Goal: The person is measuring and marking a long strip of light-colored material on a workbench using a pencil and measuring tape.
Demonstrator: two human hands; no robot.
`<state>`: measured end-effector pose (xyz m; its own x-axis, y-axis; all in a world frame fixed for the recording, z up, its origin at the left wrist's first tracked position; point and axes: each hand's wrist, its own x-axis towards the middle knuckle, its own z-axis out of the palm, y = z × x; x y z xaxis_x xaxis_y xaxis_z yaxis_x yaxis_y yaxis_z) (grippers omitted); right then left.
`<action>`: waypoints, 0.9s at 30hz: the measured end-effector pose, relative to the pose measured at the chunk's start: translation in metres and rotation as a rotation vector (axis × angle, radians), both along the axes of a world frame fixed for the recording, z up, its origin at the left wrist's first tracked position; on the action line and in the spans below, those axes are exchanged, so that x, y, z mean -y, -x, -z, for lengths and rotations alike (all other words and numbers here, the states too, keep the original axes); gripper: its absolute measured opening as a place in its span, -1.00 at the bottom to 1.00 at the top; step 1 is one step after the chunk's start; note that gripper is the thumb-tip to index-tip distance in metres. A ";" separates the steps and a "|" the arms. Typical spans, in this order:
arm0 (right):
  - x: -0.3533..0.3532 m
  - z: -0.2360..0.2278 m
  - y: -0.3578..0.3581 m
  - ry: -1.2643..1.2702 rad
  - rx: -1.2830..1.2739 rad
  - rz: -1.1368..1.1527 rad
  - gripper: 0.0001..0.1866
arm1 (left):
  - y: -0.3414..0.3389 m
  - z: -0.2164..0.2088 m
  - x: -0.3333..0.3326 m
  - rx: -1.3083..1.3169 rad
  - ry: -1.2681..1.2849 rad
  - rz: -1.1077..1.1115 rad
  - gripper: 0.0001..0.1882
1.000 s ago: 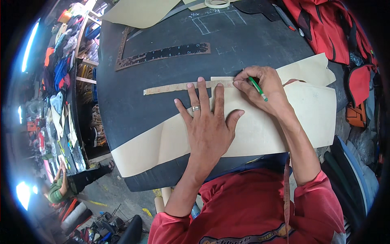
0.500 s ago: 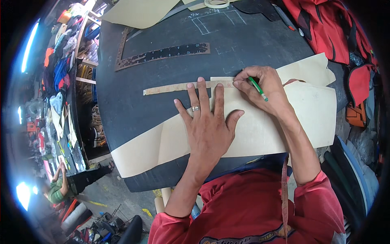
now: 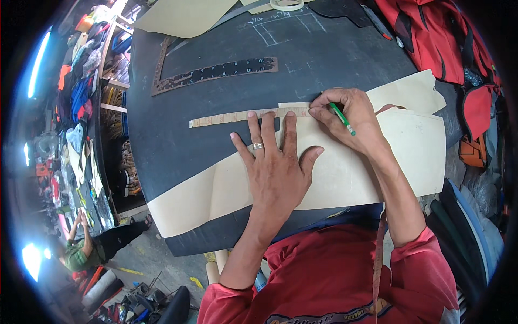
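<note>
— Green pencil in the right hand. Fingers?
— Thumb and forefinger pinched together at the measuring tape; can't tell if they grip it. Pencil slants through the hand, eraser end wristward.
— Left hand?
— Fingers spread, tips on the tape, palm over cream card sheet.
— Tape's lie?
— Right part on card, left end on black tabletop. Beyond: worn L-square, then tape roll. Red bag, far right.
</note>
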<state>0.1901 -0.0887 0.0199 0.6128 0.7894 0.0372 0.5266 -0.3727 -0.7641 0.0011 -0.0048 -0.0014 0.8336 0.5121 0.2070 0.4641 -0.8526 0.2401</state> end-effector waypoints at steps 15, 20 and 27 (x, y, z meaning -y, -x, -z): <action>0.001 0.003 -0.001 0.021 0.021 -0.006 -0.89 | 0.000 0.001 0.001 -0.003 -0.009 -0.003 -0.17; 0.001 0.002 -0.001 0.021 0.004 -0.003 -0.88 | -0.001 -0.001 0.001 -0.005 0.029 0.005 -0.18; -0.001 0.003 -0.002 0.005 -0.007 0.000 -0.87 | 0.000 0.000 0.000 -0.011 0.013 0.005 -0.18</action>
